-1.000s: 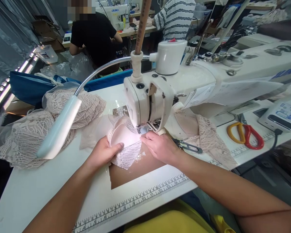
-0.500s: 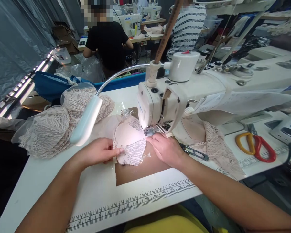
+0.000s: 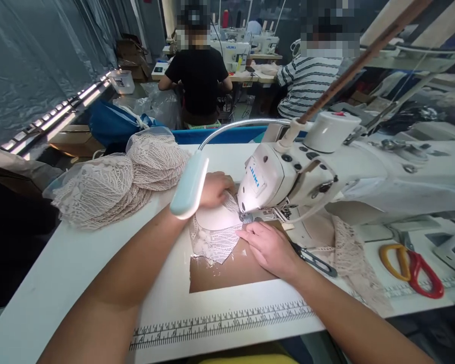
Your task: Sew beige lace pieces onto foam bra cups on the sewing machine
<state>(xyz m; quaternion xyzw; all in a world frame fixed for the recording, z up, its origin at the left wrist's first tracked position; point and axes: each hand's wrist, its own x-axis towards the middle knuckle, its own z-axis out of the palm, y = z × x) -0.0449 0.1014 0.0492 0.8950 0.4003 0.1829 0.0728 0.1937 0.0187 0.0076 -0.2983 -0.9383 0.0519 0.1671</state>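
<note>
A beige lace bra cup (image 3: 216, 245) with a smooth, pale inner pad lies under the needle area of the white sewing machine (image 3: 267, 174). My left hand (image 3: 215, 188) reaches behind the lamp head to the cup's far edge, its curled fingers closed on the lace there; the lamp covers part of this hand and wrist. On the near right side of the needle, my right hand (image 3: 267, 247) keeps its fingers together, index fingertip at the cup's right edge. A brown taped patch (image 3: 231, 275) shows on the table beneath the cup.
Stacked lace cups (image 3: 94, 189) lie at the left. The lamp head (image 3: 190, 184) hangs low over my left wrist. Right of my right hand are thread snips (image 3: 316, 260), more lace fabric (image 3: 351, 253) and scissors (image 3: 415, 270). A printed ruler (image 3: 220, 326) runs along the front edge. Two people sit beyond.
My left hand has moved from the cup's near left edge to its far edge, behind the lamp. My right hand stays beside the needle. The view has shifted, with the scene lying further right.
</note>
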